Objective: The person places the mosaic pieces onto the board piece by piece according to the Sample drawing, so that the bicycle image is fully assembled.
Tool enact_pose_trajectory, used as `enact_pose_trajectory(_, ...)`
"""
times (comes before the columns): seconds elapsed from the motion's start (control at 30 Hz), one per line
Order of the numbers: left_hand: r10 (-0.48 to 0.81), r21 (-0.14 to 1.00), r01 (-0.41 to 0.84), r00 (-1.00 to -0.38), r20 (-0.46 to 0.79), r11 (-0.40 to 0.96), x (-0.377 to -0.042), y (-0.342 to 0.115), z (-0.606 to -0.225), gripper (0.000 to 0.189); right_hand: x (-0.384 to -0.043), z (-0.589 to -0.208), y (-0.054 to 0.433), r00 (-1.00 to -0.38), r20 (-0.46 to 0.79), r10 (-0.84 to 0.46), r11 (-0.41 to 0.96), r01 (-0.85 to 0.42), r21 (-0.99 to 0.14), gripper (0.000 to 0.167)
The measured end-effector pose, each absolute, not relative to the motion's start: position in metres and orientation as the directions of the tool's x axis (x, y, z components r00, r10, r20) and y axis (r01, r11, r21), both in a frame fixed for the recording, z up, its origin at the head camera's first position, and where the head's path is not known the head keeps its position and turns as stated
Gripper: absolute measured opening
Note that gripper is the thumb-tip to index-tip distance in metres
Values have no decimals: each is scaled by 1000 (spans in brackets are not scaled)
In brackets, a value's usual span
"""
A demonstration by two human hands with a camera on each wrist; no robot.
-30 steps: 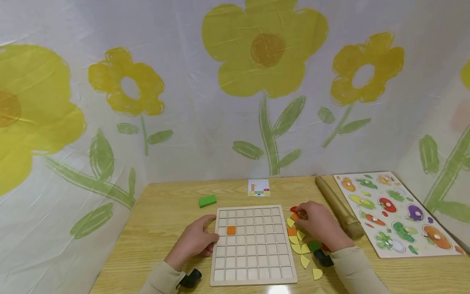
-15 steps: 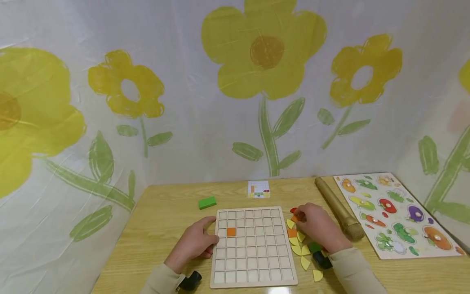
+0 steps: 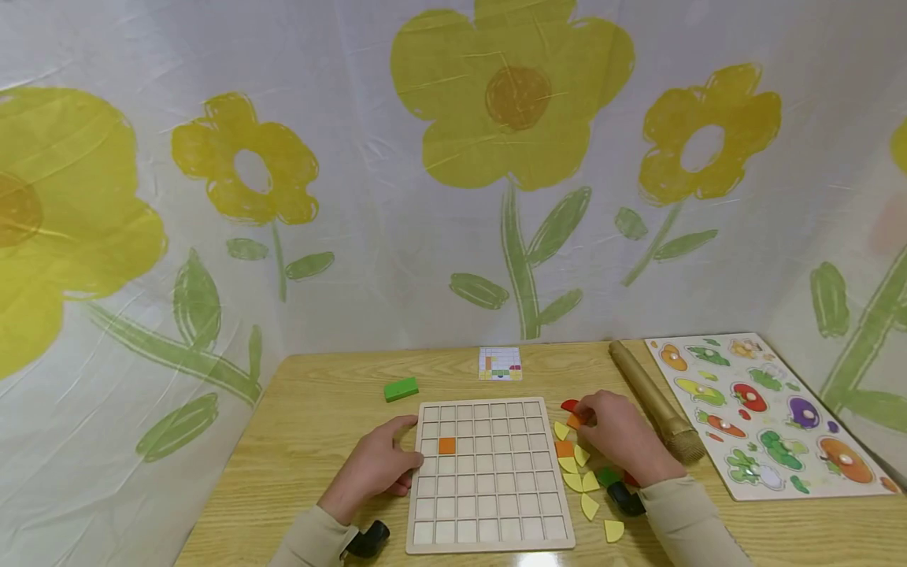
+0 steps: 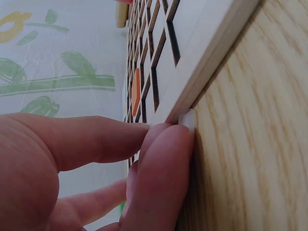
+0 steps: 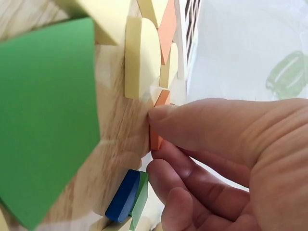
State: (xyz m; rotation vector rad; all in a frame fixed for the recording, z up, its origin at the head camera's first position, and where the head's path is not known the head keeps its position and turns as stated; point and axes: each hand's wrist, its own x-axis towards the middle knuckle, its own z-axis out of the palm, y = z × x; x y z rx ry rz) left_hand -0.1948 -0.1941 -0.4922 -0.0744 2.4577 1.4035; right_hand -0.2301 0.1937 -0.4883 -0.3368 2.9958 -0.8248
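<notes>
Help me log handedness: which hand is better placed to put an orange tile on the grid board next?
The right hand, most likely: its fingers pinch a loose orange tile right of the grid board, while the left hand grips the board's opposite edge, farther from that tile.

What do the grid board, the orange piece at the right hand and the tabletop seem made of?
Grid board: probably wood, smooth and matte; pale, with dark-edged cutouts.
Orange piece: perhaps painted wood; even matte colour, crisp edges, core unseen.
Tabletop: wood or wood-look laminate, slightly glossy; streaked grain, bright reflection.
</notes>
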Motion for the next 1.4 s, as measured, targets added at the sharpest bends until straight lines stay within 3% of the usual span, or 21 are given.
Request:
enact_pose_trajectory(0.77, 126, 830, -188, -947, -294, 525, -193, -192, -490, 74, -219, -475, 187, -959, 22, -284, 794, -248, -555, 21)
enact_pose_trajectory(1.07, 129, 831, -189, -946, -296, 523, -193, -193, -488, 74, -213, -472, 149, -941, 35, -338, 761, -294, -578, 15)
enact_pose_trajectory(1.4, 124, 828, -190, -947, -296, 528, -193, -194, -488, 74, -212, -472, 89, -884, 85, -459, 697, -418, -583, 20)
